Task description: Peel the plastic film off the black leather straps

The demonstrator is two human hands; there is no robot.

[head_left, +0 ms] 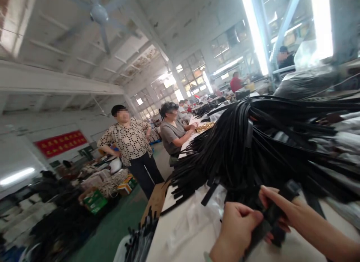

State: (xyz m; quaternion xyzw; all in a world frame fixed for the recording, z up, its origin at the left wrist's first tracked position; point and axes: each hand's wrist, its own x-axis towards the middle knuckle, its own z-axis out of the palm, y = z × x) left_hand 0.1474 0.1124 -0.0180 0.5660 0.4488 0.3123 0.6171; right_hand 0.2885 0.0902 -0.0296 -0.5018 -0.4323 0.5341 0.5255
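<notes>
The left hand [236, 228] and right hand [309, 217] grip a black strap [266, 220]; its long axis slants down-left.

Black straps [242, 157], spotted cream blouse [129, 142]

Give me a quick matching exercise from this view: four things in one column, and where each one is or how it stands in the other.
Things:
1. Left hand
2. Bundle of black straps
3. Red banner
4. Seated person in a grey top

Places or states:
A. On the wall
B. Beside the long white table, hands reaching onto it
C. Heaped on that table
D. Closed around a black strap

Pairs: 1-D, 2-C, 3-A, 4-B
</notes>
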